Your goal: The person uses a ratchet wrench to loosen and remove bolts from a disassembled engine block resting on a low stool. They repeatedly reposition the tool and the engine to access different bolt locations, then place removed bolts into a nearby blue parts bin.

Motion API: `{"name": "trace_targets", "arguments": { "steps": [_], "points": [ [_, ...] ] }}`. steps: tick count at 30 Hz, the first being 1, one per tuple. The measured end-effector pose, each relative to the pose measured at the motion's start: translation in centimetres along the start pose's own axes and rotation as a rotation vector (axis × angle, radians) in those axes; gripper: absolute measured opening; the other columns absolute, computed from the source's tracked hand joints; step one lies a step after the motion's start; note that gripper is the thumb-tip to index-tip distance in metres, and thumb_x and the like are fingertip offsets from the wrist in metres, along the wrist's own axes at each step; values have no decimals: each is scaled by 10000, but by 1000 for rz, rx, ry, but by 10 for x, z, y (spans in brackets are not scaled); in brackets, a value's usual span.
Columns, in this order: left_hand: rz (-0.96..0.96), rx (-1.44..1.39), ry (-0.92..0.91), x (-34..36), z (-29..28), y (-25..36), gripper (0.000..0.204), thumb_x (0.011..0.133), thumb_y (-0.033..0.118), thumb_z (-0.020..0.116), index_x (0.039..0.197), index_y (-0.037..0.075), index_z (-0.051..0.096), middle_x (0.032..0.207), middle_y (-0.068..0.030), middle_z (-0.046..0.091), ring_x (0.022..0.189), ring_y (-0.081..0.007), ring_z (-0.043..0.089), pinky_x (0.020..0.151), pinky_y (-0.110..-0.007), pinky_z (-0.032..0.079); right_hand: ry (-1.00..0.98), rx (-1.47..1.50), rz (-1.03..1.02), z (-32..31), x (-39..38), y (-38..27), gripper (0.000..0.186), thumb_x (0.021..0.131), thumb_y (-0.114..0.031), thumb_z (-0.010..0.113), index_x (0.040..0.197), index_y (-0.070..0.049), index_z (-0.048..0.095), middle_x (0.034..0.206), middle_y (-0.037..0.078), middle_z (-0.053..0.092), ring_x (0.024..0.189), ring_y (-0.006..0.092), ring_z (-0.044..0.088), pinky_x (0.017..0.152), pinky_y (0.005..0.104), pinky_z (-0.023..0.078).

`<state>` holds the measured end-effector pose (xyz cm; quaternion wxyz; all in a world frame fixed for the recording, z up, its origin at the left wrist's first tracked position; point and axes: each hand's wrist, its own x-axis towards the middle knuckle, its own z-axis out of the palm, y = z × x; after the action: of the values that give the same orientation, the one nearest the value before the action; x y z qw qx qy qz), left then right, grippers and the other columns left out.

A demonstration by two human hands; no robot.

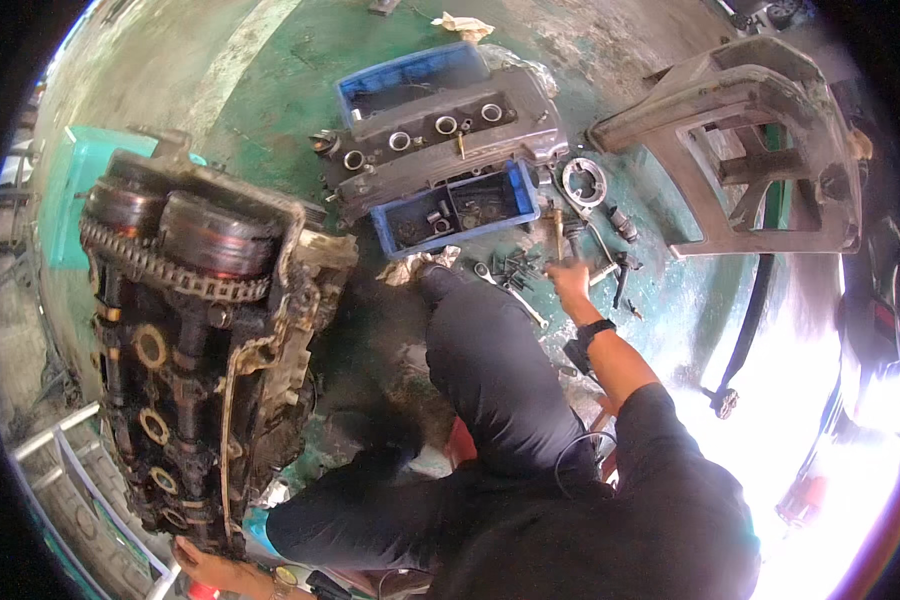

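My right hand (570, 285) is over the loose tools on the floor, its fingers curled together. What they grip, if anything, is too small to make out. Just beyond it lie a tan-coloured rod (557, 232) and a dark cylindrical part (574, 232). A combination wrench (515, 297) and a pile of dark bolts (515, 267) lie to its left. My left hand (208, 570) is at the near end of a greasy engine cylinder head (195, 370) with a timing chain (175, 268), fingers stretched out beside it. A red object (202, 592) shows partly under that hand.
Ahead, a valve cover (440, 140) lies between a blue bin (410, 75) and a blue divided tray (455, 235) of small parts. A metal ring (584, 183) is right of them. A large brown frame-like part (730, 95) stands far right. A crumpled rag (418, 265) lies near my shoe.
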<state>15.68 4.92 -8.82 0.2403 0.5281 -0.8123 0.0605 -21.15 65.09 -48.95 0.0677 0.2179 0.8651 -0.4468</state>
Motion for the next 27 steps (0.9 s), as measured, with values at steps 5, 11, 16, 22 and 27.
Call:
{"name": "trace_targets", "arguments": {
  "steps": [5,11,16,22,27],
  "points": [
    [279,365,-63,13,-1,-43,421,993,273,556,1315,5,595,1333,-214,590,1154,-344,604,974,-417,499,59,14,266,30,3,21,181,760,-119,762,816,30,675,625,56,604,450,131,504,412,303,373],
    [328,428,-19,17,-2,-59,446,981,289,583,1308,-14,589,1300,-227,599,1132,-348,605,959,-420,502,67,-46,301,48,2,30,192,759,-130,782,809,26,683,627,56,603,464,142,501,434,329,378],
    [278,404,-25,20,1,-52,456,975,297,600,1292,-32,591,1255,-242,615,1105,-351,606,942,-425,502,87,-52,241,52,2,39,207,755,-135,798,814,30,687,633,57,606,476,151,506,446,331,378],
    [218,359,-37,19,1,-50,471,968,307,621,1272,-52,594,1201,-261,635,1073,-355,608,923,-432,502,42,-62,223,46,-4,25,224,743,-139,785,834,44,692,671,89,643,516,184,558,489,356,433],
    [18,203,-4,2,-7,-17,485,962,314,638,1256,-70,596,1156,-276,651,1046,-358,610,907,-437,502,-44,-356,-55,42,5,67,194,837,-225,668,876,-46,730,754,102,690,634,246,630,575,418,487]
  ]
}}
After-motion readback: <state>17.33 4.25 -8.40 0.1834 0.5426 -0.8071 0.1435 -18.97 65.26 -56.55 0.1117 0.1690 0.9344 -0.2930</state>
